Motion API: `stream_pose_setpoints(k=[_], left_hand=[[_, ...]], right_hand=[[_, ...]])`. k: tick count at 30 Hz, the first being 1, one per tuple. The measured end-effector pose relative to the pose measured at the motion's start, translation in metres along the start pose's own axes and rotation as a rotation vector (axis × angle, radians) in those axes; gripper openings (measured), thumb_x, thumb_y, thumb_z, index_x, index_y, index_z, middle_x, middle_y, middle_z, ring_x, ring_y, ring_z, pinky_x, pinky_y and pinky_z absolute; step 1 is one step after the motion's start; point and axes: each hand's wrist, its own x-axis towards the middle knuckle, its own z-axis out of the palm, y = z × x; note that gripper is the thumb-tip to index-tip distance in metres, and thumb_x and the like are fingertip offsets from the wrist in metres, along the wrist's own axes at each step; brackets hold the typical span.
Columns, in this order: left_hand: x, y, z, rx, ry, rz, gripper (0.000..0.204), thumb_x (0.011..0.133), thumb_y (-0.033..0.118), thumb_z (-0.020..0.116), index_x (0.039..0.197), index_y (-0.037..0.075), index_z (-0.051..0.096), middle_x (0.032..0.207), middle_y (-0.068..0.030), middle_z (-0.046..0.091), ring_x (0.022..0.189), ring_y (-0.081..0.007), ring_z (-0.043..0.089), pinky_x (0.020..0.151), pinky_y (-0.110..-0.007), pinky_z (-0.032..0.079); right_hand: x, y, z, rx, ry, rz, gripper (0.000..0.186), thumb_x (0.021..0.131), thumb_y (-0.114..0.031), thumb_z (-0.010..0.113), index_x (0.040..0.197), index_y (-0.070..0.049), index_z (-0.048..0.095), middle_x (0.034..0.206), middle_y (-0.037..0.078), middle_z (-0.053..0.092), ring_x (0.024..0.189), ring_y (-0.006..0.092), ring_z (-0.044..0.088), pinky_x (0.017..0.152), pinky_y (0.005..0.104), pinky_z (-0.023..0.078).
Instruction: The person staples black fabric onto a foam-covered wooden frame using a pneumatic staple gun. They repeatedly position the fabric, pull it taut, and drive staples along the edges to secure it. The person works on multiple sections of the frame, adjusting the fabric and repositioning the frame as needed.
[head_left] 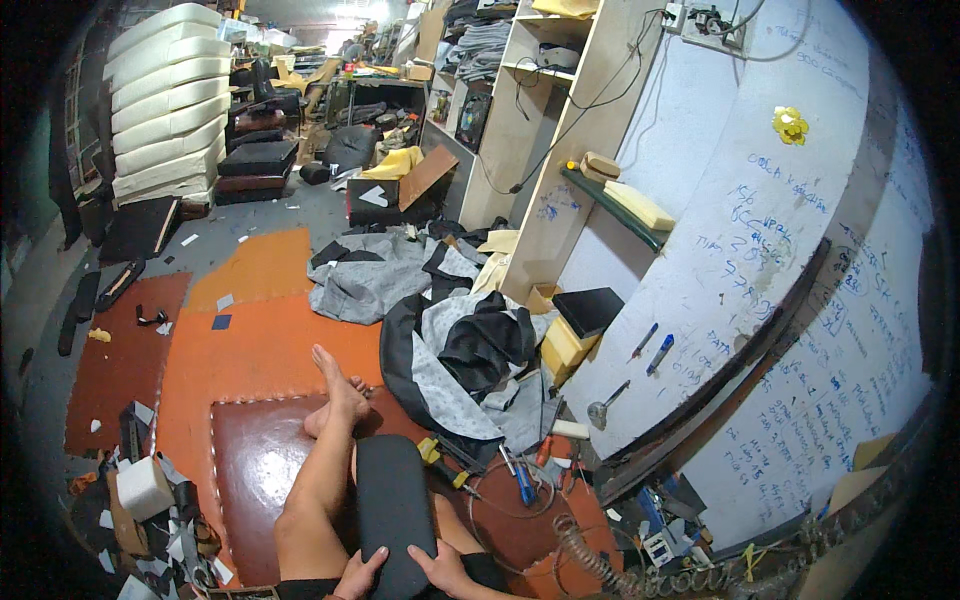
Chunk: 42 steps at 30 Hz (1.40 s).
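Observation:
A long black pad with rounded corners rests lengthwise over my lap. My left hand grips its near left edge with the thumb on top. Opposite, my right hand is closed on the near right edge, thumb also on the upper face. The fingers beneath the pad are hidden. Just right of the pad lies a yellow-and-black tool with a thin hose, its kind unclear. Beyond it are a blue-handled screwdriver and a red-handled tool.
Grey and black fabric lies heaped ahead on the orange mat. A coiled hose runs along the right, beside a white wall with handwriting. Scraps and a white foam block are at left; stacked cream cushions stand farther back.

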Motion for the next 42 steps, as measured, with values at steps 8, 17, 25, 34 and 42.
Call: stream_pose_setpoints(k=[8,17,25,34,42], left_hand=[[-0.001,0.007,0.006,0.040,0.035,0.001,0.084,0.095,0.054,0.073,0.146,-0.010,0.052,0.139,-0.0204,0.063,0.123,-0.0290,0.062,0.107,-0.039,0.049],[-0.010,0.015,0.007,-0.039,-0.006,-0.018,0.082,0.097,0.050,0.073,0.148,-0.010,0.049,0.140,-0.0202,0.062,0.123,-0.0287,0.062,0.106,-0.038,0.050],[0.008,-0.010,0.000,-0.165,-0.065,-0.027,0.070,0.100,0.041,0.072,0.147,-0.005,0.052,0.137,-0.0158,0.065,0.119,-0.0266,0.064,0.104,-0.038,0.052],[0.004,-0.010,-0.003,-0.113,-0.026,-0.031,0.065,0.101,0.042,0.071,0.145,-0.004,0.056,0.133,-0.0145,0.067,0.115,-0.0250,0.065,0.102,-0.037,0.053],[-0.021,0.031,0.012,0.049,0.046,-0.094,0.095,0.095,0.056,0.072,0.155,-0.010,0.040,0.149,-0.0226,0.055,0.134,-0.0309,0.056,0.114,-0.040,0.044]], right_hand=[[0.006,0.031,0.012,-0.036,0.044,0.186,0.061,0.098,-0.035,0.071,0.142,0.004,0.056,0.138,0.023,0.064,0.128,0.0387,0.060,0.107,0.0472,0.048],[0.001,0.008,0.006,0.004,0.011,0.130,0.065,0.095,-0.038,0.074,0.141,0.005,0.056,0.139,0.024,0.063,0.128,0.0387,0.060,0.108,0.0460,0.047],[-0.001,-0.003,0.003,-0.007,-0.001,0.159,0.065,0.096,-0.037,0.072,0.143,0.004,0.055,0.139,0.024,0.062,0.129,0.0384,0.060,0.108,0.0460,0.047],[-0.004,-0.026,-0.003,0.057,-0.085,0.195,0.067,0.098,-0.035,0.071,0.149,0.004,0.049,0.145,0.022,0.059,0.133,0.0376,0.056,0.110,0.0447,0.045],[-0.001,-0.019,-0.004,-0.009,-0.059,0.250,0.066,0.097,-0.037,0.072,0.144,0.005,0.054,0.139,0.024,0.063,0.128,0.0385,0.060,0.108,0.0440,0.047]])
